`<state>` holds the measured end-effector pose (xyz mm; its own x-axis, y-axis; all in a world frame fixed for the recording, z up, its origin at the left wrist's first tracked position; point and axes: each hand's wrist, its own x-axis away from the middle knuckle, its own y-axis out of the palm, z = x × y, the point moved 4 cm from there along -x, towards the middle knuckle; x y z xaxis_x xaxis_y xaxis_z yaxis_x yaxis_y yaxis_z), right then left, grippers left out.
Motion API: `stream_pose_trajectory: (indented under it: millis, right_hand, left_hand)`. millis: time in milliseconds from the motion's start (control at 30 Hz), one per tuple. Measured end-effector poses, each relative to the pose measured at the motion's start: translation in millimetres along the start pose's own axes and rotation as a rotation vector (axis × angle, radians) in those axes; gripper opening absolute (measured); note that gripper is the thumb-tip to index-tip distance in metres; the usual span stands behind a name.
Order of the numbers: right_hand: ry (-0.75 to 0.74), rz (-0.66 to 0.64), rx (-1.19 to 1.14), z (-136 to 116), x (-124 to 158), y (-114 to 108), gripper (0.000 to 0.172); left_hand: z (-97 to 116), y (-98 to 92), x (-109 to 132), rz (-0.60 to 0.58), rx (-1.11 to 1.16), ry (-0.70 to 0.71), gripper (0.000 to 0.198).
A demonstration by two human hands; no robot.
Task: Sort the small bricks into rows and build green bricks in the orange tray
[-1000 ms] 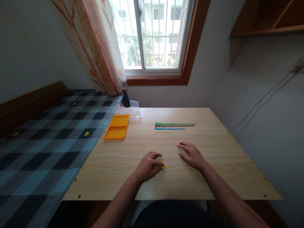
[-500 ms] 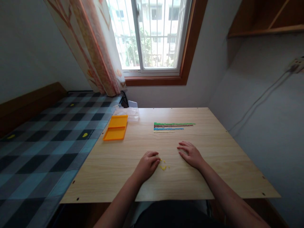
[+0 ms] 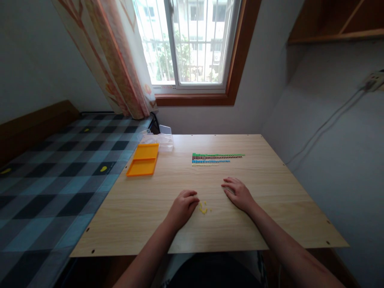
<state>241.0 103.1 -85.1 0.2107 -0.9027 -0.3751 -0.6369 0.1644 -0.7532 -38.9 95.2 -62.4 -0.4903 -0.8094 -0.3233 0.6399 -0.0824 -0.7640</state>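
My left hand (image 3: 185,207) rests on the wooden table, its fingers loosely bent and slightly apart. Just right of its fingertips lies a small scatter of tiny yellow pieces (image 3: 203,211), too small to name more exactly. I see nothing held in that hand, though its palm side is hidden. My right hand (image 3: 238,194) lies palm down with fingers spread, to the right of the yellow pieces and apart from them. Beyond both hands, small pieces stand in rows: green (image 3: 219,155), dark red-brown (image 3: 217,157), blue (image 3: 210,161) and pale (image 3: 205,165).
An orange two-part tray (image 3: 142,159) lies at the table's left side. Behind it stands a clear plastic box (image 3: 163,141). A bed with a checked cover (image 3: 75,168) adjoins the left edge, and a cable (image 3: 321,130) hangs along the right wall.
My left fingertips have drawn slightly away from the yellow pieces, which now lie closer together. My right hand stays about where it was. The whole view has shifted a little.
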Motion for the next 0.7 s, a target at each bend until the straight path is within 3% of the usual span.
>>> stream_pose_trajectory:
  millis: [433,700]
  right_hand:
    - [-0.065,-0.013,0.083,-15,5,-2,0.029]
    - [-0.382,-0.160,-0.082,-70,9,8,0.030]
  left_hand:
    - [7,-1.6,-1,-0.058,-0.022,0.078,0.019]
    - [9,-3.3,-4,0.033,-0.117,0.008,0.020]
